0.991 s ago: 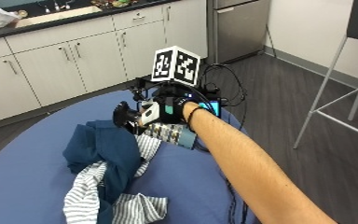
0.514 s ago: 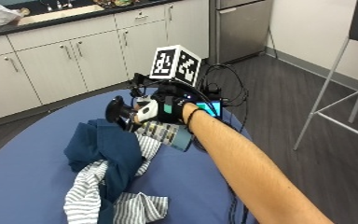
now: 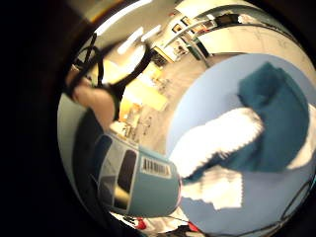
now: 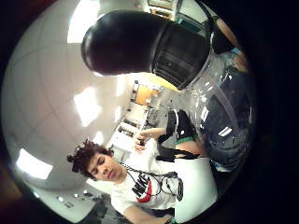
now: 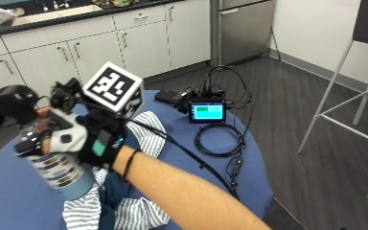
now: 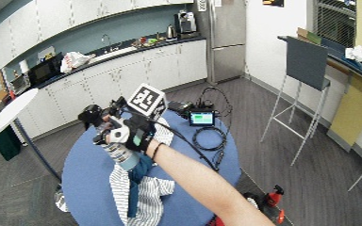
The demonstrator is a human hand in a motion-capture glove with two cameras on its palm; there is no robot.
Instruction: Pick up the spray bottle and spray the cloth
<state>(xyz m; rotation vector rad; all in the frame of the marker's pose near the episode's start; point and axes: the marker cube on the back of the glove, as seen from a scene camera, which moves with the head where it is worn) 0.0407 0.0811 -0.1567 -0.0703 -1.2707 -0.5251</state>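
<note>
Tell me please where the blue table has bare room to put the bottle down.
Bare blue table shows left of the cloths, out to the rim. A smaller patch lies between the cloths and the cable coil. The far edge is crowded by the small screen. The right hand holds the spray bottle lifted.

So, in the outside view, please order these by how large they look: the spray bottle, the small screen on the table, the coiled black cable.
1. spray bottle, though it is nearest the camera, so this is unsure.
2. coiled black cable.
3. small screen.
</note>
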